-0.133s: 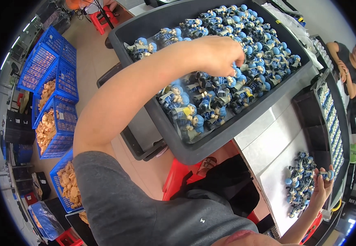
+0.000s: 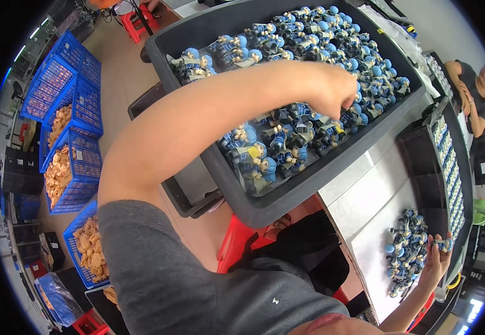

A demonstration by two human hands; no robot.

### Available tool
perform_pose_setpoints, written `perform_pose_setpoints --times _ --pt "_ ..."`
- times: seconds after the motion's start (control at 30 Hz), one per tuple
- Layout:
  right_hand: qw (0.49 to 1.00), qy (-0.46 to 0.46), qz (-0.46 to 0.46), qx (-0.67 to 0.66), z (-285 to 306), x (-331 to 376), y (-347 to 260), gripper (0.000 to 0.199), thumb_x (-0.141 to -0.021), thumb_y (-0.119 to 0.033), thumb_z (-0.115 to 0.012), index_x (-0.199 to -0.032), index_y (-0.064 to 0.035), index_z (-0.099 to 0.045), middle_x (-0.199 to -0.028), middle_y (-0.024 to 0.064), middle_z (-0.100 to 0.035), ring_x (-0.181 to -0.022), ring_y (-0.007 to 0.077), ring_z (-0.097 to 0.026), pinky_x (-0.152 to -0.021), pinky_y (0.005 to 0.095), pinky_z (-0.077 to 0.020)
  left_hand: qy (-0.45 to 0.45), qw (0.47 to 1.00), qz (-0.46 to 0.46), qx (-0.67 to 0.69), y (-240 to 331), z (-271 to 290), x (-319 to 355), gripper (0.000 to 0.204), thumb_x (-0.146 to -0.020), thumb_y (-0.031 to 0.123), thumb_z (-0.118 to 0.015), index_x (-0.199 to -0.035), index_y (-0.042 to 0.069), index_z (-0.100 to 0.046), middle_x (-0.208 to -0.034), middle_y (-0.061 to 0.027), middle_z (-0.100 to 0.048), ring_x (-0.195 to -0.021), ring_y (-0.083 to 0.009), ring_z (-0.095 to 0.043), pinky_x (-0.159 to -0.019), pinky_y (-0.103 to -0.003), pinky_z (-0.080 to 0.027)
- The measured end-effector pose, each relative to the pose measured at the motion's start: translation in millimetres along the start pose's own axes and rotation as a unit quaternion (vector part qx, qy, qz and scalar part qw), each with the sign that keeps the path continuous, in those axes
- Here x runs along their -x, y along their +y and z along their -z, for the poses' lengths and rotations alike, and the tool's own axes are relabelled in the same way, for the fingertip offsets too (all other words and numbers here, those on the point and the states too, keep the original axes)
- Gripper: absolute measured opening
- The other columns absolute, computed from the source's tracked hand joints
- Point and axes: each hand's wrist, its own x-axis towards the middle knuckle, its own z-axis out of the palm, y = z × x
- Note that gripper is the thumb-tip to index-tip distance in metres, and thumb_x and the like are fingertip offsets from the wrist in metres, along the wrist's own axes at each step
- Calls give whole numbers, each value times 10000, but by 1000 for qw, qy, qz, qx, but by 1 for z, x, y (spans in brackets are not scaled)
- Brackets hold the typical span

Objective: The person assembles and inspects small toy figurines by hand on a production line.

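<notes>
A large black bin [image 2: 276, 207] holds a dense layer of small figurines [image 2: 287, 137] with blue hair and blue-and-black clothes. My left hand [image 2: 334, 92] reaches across into it, fingers curled down among the figurines toward its right side; whatever lies within them is hidden. At the lower right, my right hand [image 2: 435, 262] has its fingers around one such figurine [image 2: 443, 244], held up beside a black tray. Just left of that hand, a loose heap of similar figurines [image 2: 407, 245] lies on the white table [image 2: 365, 195].
The black tray [image 2: 421, 162], with rows of small pieces [image 2: 448, 162], stands along the table's right side. Blue crates [image 2: 69, 184] with tan parts are on the floor at left. A red stool [image 2: 232, 240] is under the bin. Another person [image 2: 471, 92] is at the far right.
My left hand has moved right across the figurines in the bin, and its fingers look more curled. My right hand stays about where it was with its figurine.
</notes>
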Motion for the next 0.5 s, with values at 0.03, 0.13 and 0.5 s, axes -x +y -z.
perform_pose_setpoints --times 0.03,0.13,0.5 --pt "1000 8 1 -7 1 1 0 536 -831 32 -561 -1314 -5 -332 -1063 131 -574 -953 222 -605 -785 240 -522 -39 999 -3 -2 2 -6 -6 363 -709 180 -675 -1026 18 -602 -978 -138 -621 -937 -275 -585 -807 -356 -464" --pt "1000 27 7 -10 6 4 2 530 -834 28 -560 -1313 -7 -337 -1063 129 -580 -957 223 -604 -777 236 -519 -90 990 -13 -105 12 -29 -28 425 -698 200 -689 -1080 43 -589 -1004 -136 -612 -1028 -313 -522 -843 -386 -448" --pt "998 46 0 -46 16 18 17 560 -821 30 -571 -1321 -6 -321 -1061 135 -576 -942 223 -609 -762 243 -515 -97 986 29 -133 14 -42 -36 426 -708 210 -666 -1118 118 -594 -1022 -131 -606 -1029 -289 -499 -854 -439 -375"
